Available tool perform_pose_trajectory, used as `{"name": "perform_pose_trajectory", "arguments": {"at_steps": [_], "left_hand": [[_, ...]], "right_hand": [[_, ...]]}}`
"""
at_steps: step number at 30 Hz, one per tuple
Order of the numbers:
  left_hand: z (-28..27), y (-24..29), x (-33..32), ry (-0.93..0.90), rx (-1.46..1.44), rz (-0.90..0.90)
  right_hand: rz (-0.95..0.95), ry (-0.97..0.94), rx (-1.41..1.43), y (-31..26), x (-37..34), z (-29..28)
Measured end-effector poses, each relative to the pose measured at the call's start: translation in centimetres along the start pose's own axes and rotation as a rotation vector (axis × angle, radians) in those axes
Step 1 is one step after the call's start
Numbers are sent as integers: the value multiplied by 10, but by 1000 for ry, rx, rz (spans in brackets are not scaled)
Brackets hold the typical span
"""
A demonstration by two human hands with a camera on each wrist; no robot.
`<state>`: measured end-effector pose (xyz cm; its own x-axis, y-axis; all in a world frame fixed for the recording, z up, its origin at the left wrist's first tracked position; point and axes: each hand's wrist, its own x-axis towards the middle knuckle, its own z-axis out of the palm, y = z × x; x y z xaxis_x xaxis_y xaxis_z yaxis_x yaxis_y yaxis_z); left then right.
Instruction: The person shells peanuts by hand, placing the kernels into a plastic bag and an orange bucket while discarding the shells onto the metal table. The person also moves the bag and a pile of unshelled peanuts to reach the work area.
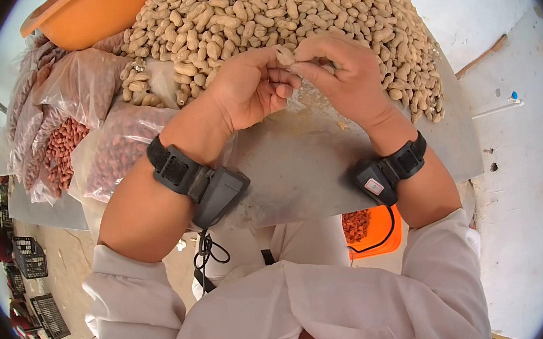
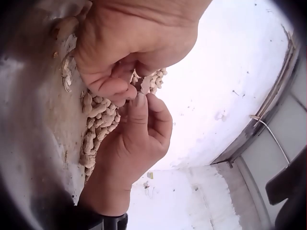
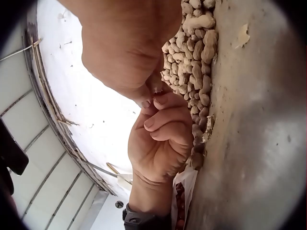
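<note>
Both hands meet at the near edge of a heap of unshelled peanuts (image 1: pixel 346 3). The left hand (image 1: pixel 248 89) pinches a peanut shell (image 1: pixel 285 55) between thumb and forefinger, its other fingers curled toward the palm. From the other side, the right hand (image 1: pixel 344 72) holds the same shell by thumb and fingertips. In the left wrist view the left hand (image 2: pixel 139 38) is above and the right hand (image 2: pixel 136 143) below, fingertips touching around the shell. The right wrist view shows the right hand (image 3: pixel 129 48) over the left hand (image 3: pixel 160 139); fingers mostly hide the shell there.
Clear bags of red peanut kernels (image 1: pixel 67 148) lie at the left, below an orange basin (image 1: pixel 93 19). The metal tabletop (image 1: pixel 291 167) carries a few shell scraps. An orange container (image 1: pixel 391 233) stands under the table's front edge. Black crates (image 1: pixel 50 315) are on the floor.
</note>
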<state>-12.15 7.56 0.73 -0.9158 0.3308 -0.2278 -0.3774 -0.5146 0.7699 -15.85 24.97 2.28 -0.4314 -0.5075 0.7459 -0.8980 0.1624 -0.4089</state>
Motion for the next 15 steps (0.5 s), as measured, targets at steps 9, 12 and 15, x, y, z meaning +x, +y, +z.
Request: {"name": "perform_pose_trajectory", "arguments": {"at_steps": [9,12,15], "left_hand": [[0,0,-1,-8,-75,-8],[6,1,-6,44,-12,25],[5,-1,-5,15,40,124]], "right_hand": [[452,102,469,3,-6,1],[571,161,666,11,-8,5],[606,177,831,16,-9,7]]}}
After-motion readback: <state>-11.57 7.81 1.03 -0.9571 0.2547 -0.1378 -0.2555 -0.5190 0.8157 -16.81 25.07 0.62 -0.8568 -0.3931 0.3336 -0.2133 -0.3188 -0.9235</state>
